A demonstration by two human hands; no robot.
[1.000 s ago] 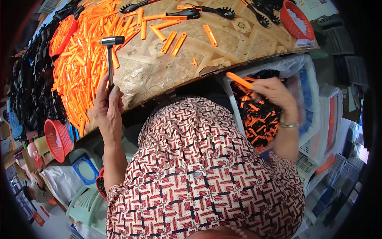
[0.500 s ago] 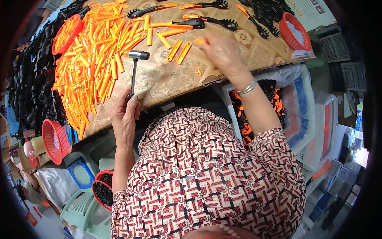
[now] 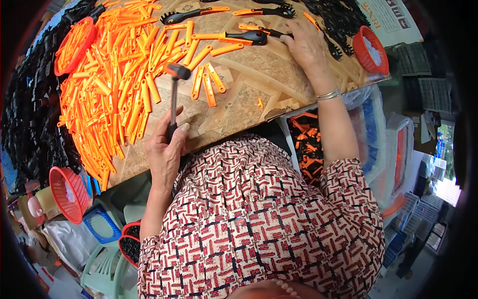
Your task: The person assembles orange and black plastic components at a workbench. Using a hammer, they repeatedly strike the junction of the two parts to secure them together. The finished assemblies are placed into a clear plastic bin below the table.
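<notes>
My left hand (image 3: 167, 144) is closed round the dark grip of a small hammer (image 3: 174, 99). Its metal shaft stands upright and its head, dark with an orange end, is over the table's near part. At the far right of the table, my right hand (image 3: 307, 47) is closed over the head end of a black spaghetti server (image 3: 260, 30) with an orange handle. Its fingers partly hide that head. Between the hands lie three loose orange handle pieces (image 3: 208, 88). Beyond them lies a black spoon-like utensil (image 3: 244, 38) with an orange handle.
A big heap of orange handle pieces (image 3: 109, 94) covers the table's left, with black utensil parts (image 3: 30, 109) beyond. Red baskets (image 3: 69, 194) hang at the edges, another red basket (image 3: 369, 52) at right. A crate of orange and black pieces (image 3: 309, 144) stands below the right edge.
My right hand has moved away and right, from holding an orange piece to the black spaghetti server. Three loose orange pieces now lie together, where two lay. The hammer has shifted slightly nearer.
</notes>
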